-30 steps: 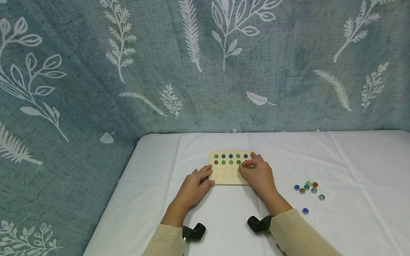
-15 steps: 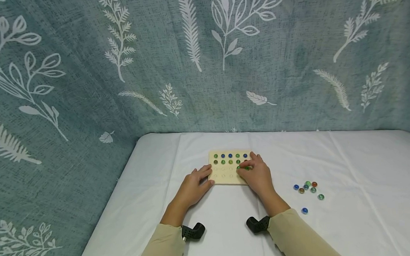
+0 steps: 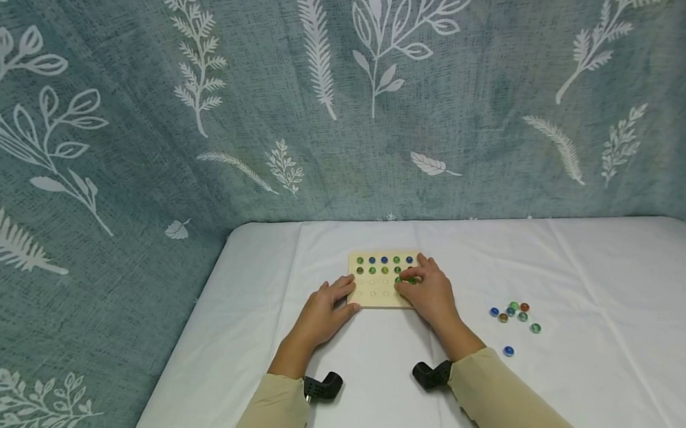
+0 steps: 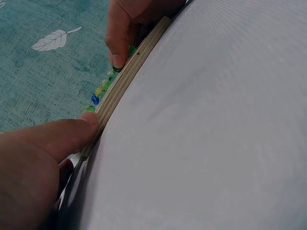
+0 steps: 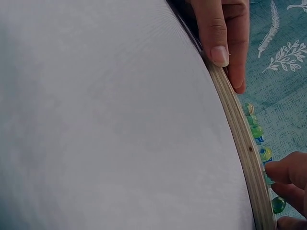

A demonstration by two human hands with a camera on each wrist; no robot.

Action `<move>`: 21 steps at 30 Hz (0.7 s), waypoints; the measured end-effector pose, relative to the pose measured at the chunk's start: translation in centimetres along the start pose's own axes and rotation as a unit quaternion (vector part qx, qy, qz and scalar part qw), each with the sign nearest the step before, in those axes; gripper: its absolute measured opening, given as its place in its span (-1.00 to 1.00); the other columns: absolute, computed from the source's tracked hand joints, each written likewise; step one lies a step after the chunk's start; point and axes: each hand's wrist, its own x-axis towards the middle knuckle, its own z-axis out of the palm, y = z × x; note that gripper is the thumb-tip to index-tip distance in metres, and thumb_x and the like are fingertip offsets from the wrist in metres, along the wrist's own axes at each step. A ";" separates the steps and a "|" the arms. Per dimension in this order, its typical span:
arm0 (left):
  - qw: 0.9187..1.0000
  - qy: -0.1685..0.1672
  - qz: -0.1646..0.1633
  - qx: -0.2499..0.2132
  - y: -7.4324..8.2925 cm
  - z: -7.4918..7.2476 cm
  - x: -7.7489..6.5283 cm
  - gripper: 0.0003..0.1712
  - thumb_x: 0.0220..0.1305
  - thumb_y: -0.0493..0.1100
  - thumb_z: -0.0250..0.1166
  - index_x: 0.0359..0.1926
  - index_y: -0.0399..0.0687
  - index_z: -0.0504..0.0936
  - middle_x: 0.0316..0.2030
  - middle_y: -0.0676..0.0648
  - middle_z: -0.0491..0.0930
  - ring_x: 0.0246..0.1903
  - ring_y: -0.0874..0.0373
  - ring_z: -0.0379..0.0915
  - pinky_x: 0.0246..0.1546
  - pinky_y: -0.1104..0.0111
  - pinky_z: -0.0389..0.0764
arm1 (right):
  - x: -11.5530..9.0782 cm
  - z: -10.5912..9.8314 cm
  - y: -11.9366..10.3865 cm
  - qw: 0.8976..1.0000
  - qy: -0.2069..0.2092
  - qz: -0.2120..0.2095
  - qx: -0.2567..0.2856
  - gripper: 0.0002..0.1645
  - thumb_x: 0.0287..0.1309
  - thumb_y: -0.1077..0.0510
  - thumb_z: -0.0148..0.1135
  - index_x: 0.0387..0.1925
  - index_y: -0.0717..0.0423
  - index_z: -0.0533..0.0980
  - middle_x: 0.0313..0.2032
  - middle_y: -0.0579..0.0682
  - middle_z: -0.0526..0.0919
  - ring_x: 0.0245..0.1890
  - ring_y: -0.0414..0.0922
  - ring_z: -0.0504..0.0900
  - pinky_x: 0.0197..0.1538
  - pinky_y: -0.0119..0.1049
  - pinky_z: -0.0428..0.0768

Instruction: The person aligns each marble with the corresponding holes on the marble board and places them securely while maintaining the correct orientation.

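Observation:
A pale wooden board (image 3: 376,300) with rows of small round hollows lies on the white cloth. Green, blue and brownish glass marbles (image 3: 384,260) fill its two far rows, partly covered at the right end. My left hand (image 3: 320,315) rests against the board's left side, with its thumb (image 4: 79,128) on the near corner. Over the right part of the board, my right hand (image 3: 431,293) pinches a green marble (image 3: 398,280) low over the third row. Another green marble (image 5: 278,205) sits beside its fingers, mostly hidden in the head view.
Several loose marbles (image 3: 511,312) lie in a cluster on the white cloth (image 3: 561,377) right of the right hand. One blue marble (image 3: 509,351) lies apart, nearer me. A leaf-patterned teal curtain (image 3: 374,141) hangs behind and left of the table.
My right hand has shifted slightly left over the third row with the green marble at its fingertips. The left hand stays against the board.

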 end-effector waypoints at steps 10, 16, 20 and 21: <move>1.000 -0.006 -0.006 0.008 0.0 0.0 0.0 -0.36 0.31 0.01 0.31 0.37 -0.03 0.44 0.42 0.08 0.31 0.44 -0.10 0.14 0.51 0.03 0.11 | -0.2 -1.6 -0.7 1.000 -0.018 0.007 0.009 -0.62 0.13 0.01 0.36 -0.08 0.15 0.69 0.47 0.12 0.20 0.55 0.10 -0.05 0.53 0.19 0.02; 1.000 -0.013 -0.015 0.003 0.0 0.1 -0.1 -0.35 0.31 0.02 0.31 0.38 -0.01 0.42 0.43 0.10 0.29 0.46 -0.16 0.09 0.50 0.00 0.13 | -0.2 -5.6 -1.2 0.999 -0.030 0.008 -0.008 -0.53 0.20 -0.01 0.32 0.04 0.21 0.63 0.48 0.11 0.20 0.55 0.11 -0.05 0.53 0.19 0.02; 1.000 -0.013 -0.013 0.000 0.0 0.0 -0.1 -0.34 0.30 0.00 0.32 0.37 -0.03 0.43 0.43 0.08 0.29 0.46 -0.14 0.10 0.50 0.02 0.13 | -0.6 -9.1 -0.1 0.999 -0.039 0.014 -0.019 -0.46 0.21 -0.06 0.30 0.10 0.22 0.59 0.48 0.08 0.19 0.54 0.11 -0.04 0.50 0.22 0.06; 1.000 -0.013 -0.013 -0.001 0.0 0.0 -0.1 -0.34 0.29 0.00 0.33 0.37 -0.04 0.43 0.42 0.08 0.30 0.45 -0.15 0.10 0.50 0.01 0.13 | -0.8 -10.0 0.3 0.999 -0.042 0.014 -0.021 -0.44 0.21 -0.08 0.30 0.11 0.22 0.58 0.48 0.08 0.19 0.54 0.12 -0.04 0.50 0.24 0.06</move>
